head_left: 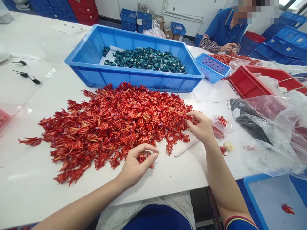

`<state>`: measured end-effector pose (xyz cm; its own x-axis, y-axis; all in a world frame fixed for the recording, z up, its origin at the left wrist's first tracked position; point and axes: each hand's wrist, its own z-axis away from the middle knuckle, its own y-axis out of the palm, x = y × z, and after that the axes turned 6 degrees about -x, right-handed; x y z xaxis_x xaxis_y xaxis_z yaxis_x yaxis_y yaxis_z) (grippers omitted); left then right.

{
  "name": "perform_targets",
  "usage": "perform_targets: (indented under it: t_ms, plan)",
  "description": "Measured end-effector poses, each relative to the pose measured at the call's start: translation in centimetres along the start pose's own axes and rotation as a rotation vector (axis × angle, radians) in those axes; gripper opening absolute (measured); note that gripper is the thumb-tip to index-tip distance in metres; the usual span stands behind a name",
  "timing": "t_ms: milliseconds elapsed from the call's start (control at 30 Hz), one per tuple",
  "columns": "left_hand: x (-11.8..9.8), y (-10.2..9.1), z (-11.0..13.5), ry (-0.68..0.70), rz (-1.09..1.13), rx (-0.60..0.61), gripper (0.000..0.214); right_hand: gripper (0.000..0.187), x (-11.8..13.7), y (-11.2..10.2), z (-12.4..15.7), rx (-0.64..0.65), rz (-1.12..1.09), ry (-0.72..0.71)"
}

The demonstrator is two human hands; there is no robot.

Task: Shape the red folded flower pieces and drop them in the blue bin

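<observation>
A broad heap of small red pointed pieces with orange streaks is spread over the white table. At its near edge, my left hand curls round a red piece, which shows between thumb and fingers. My right hand is at the heap's right end, thumb and forefinger closed about a red piece there, partly hidden by the fingers. A pale, thin strip lies on the table between my hands. Close to my right wrist is a small clear bag with red pieces.
Behind the heap stands a large blue bin holding dark green pieces. A blue basket, a red crate and plastic bags fill the right side. Across the table sits a co-worker. A blue tray is low at right.
</observation>
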<state>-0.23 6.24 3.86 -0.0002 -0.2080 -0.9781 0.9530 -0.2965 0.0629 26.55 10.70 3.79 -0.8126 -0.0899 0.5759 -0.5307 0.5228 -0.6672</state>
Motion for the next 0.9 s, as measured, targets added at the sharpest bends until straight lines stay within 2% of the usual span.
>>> perform_targets:
  t_ms: [100,200,300,400,500,667,900]
  plan:
    - [-0.1,-0.1,0.0,0.096,-0.049,-0.034,0.017,0.018,1.2,-0.6,0.8,-0.023,-0.232,0.145]
    - [-0.2,-0.1,-0.1,0.122,-0.090,-0.047,0.016,0.025,3.2,-0.7,1.6,0.028,-0.523,0.244]
    - [-0.1,-0.1,-0.1,0.104,-0.088,-0.040,0.018,0.030,5.3,-0.3,2.7,0.194,-0.766,0.342]
    - [0.1,-0.1,-0.1,0.119,-0.042,-0.072,0.025,0.030,7.0,0.2,3.8,0.389,-0.913,0.390]
    - [0.3,-0.2,-0.1,0.158,-0.026,-0.097,0.028,0.027,7.9,0.7,4.8,0.505,-0.942,0.379]
    - [0.3,-0.3,-0.2,0.271,-0.012,-0.104,0.014,0.020,7.9,1.2,6.1,0.519,-0.872,0.274]
    - [0.2,-0.5,-0.3,0.220,0.024,-0.037,0.022,0.020,7.5,1.2,6.1,0.573,-0.946,0.257]
